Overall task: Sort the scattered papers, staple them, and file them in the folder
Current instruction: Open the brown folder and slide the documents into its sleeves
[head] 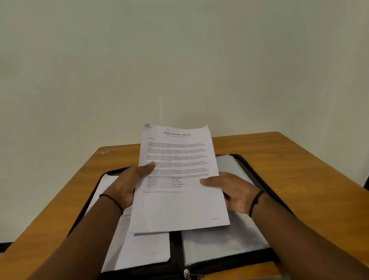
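1. Left hand (pixel 125 187) pinches the left edge of the printed papers (pixel 177 179), thumb on top over the text, fingers hidden underneath. The hold sits high on the sheet, so the lower half hangs free; a loose pinch here could let the bottom corner sag and crease.
2. Under that hand, the zip folder (pixel 179 265) lies open flat on the worktop (pixel 52 193), with a sheet already lying on its left side (pixel 141 248). Dropping the held papers askew onto it would leave them crooked and out of order.
3. The papers are held up tilted between both hands, above the folder's spine. The top-left corner (pixel 147 126) looks folded or fastened; I can't tell if that is a staple. Unstapled pages could fan apart once one hand lets go.
4. Right hand (pixel 233 191) pinches the right edge, thumb on the page. Below it lies the folder's shiny plastic sleeve (pixel 225 239); a paper edge may catch on its mouth and buckle.
5. The zip pull (pixel 194 277) hangs at the near edge, where a sliding sheet might snag.
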The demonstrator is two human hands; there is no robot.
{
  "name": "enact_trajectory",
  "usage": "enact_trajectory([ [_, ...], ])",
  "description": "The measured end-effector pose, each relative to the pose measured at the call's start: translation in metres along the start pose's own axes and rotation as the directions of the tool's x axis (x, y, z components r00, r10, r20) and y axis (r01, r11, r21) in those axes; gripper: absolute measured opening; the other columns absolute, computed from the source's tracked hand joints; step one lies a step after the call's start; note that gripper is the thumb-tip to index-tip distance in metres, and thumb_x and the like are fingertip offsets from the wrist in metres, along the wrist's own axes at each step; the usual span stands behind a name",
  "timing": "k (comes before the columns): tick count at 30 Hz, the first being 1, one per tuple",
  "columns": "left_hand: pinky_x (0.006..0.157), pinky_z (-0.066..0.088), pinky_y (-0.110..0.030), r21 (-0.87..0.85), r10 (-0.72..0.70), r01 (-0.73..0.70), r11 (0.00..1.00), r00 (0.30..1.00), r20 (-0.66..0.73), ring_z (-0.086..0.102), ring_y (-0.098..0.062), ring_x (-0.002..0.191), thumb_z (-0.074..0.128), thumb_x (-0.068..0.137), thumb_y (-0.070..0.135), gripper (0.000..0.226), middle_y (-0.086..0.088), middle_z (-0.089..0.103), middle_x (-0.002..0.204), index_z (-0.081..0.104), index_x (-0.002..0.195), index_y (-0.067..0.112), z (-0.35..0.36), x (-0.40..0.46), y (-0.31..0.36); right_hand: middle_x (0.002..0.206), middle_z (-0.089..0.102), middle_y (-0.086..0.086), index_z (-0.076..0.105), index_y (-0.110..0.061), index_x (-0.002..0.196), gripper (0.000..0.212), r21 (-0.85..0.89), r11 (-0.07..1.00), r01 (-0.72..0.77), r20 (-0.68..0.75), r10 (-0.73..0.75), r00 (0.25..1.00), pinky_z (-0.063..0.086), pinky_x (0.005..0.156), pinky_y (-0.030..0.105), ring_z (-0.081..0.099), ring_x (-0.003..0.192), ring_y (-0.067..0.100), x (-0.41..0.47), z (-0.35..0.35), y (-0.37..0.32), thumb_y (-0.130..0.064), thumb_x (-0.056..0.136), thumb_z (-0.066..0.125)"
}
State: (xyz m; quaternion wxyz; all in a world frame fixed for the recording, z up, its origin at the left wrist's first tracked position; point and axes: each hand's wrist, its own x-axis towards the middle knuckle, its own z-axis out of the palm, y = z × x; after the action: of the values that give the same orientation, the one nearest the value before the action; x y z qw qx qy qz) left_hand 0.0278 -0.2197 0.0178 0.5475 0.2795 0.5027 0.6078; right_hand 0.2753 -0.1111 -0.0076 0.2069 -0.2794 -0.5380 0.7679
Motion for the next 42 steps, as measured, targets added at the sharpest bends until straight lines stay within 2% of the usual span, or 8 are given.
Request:
enact_trajectory([
  [5,0.082,0.061,-0.044,0.012,0.090,-0.090,0.996,0.996,-0.008,0.070,-0.031,0.107,0.051,0.102,0.036,0.036,-0.012,0.072,0.118,0.065,0.125,0.012,0.031,0.041,0.007,0.126,0.067,0.012,0.063,-0.010,0.129,0.039,-0.062,0.994,0.091,-0.080,-0.096,0.992,0.048,0.103,0.052,0.065,0.115,0.032,0.008,-0.038,-0.029,-0.006,0.090,0.067],
  [8,0.057,0.051,-0.030,-0.064,0.193,-0.211,0.975,0.958,-0.213,0.062,-0.022,0.066,0.044,0.104,0.046,0.047,-0.006,0.068,0.077,0.071,0.082,0.014,0.050,0.073,0.005,0.125,0.068,0.011,0.063,-0.009,0.130,0.039,-0.021,0.980,0.198,-0.186,-0.198,0.962,0.050,0.101,0.051,0.066,0.114,0.031,0.022,-0.061,-0.046,-0.006,0.091,0.065],
  [10,0.058,0.038,-0.033,0.183,0.346,-0.299,0.937,0.873,-0.344,0.049,-0.025,0.064,0.047,0.101,0.026,0.038,-0.008,0.058,0.070,0.065,0.070,0.011,0.055,0.102,-0.005,0.123,0.069,0.008,0.064,-0.011,0.128,0.035,0.009,0.960,0.282,-0.298,-0.266,0.917,0.052,0.097,0.050,0.067,0.112,0.029,0.036,-0.074,-0.056,-0.007,0.093,0.064],
  [13,0.068,0.039,-0.031,0.795,0.626,-0.249,0.552,0.754,-0.199,0.056,-0.026,0.082,0.047,0.099,0.013,0.023,-0.007,0.064,0.085,0.066,0.086,0.009,0.055,0.133,-0.030,0.121,0.070,0.006,0.064,-0.015,0.126,0.032,0.059,0.913,0.404,-0.455,-0.335,0.825,0.056,0.090,0.047,0.068,0.109,0.026,0.059,-0.090,-0.065,-0.010,0.094,0.064],
  [18,0.074,0.043,-0.033,0.985,0.583,-0.173,0.023,0.802,0.127,0.057,-0.025,0.091,0.061,0.093,0.041,0.024,-0.005,0.064,0.094,0.074,0.100,0.023,0.057,0.156,-0.053,0.110,0.074,-0.001,0.067,-0.020,0.117,0.023,0.023,0.882,0.471,-0.610,-0.361,0.706,0.057,0.090,0.044,0.072,0.097,0.017,0.090,-0.119,-0.056,-0.011,0.096,0.064],
  [25,0.074,0.035,-0.032,0.988,0.568,-0.153,-0.027,0.811,0.141,0.051,-0.021,0.099,0.061,0.091,0.052,0.034,-0.002,0.057,0.103,0.070,0.117,0.033,0.059,0.169,-0.059,0.112,0.072,-0.002,0.065,-0.014,0.121,0.026,-0.062,0.909,0.412,-0.614,-0.361,0.702,0.058,0.068,0.025,0.070,0.096,0.014,0.132,-0.120,-0.045,-0.011,0.096,0.063],
  [32,0.078,0.045,-0.034,0.975,0.615,-0.224,0.014,0.770,0.168,0.056,-0.019,0.094,0.066,0.090,0.031,0.015,0.000,0.067,0.098,0.074,0.100,0.022,0.059,0.167,-0.057,0.115,0.072,0.000,0.066,-0.021,0.114,0.020,-0.048,0.897,0.440,-0.616,-0.374,0.694,0.060,0.077,0.036,0.071,0.099,0.018,0.137,-0.130,-0.052,-0.012,0.096,0.063],
  [42,0.083,0.045,-0.039,0.987,0.482,-0.057,-0.149,0.868,0.123,0.048,-0.027,0.099,0.034,0.080,0.072,0.062,-0.002,0.056,0.101,0.061,0.104,0.021,0.075,0.177,-0.061,0.118,0.071,0.002,0.066,-0.018,0.119,0.025,-0.011,0.870,0.493,-0.643,-0.384,0.663,0.057,0.092,0.040,0.070,0.104,0.018,0.120,-0.138,-0.043,-0.008,0.096,0.063],
])
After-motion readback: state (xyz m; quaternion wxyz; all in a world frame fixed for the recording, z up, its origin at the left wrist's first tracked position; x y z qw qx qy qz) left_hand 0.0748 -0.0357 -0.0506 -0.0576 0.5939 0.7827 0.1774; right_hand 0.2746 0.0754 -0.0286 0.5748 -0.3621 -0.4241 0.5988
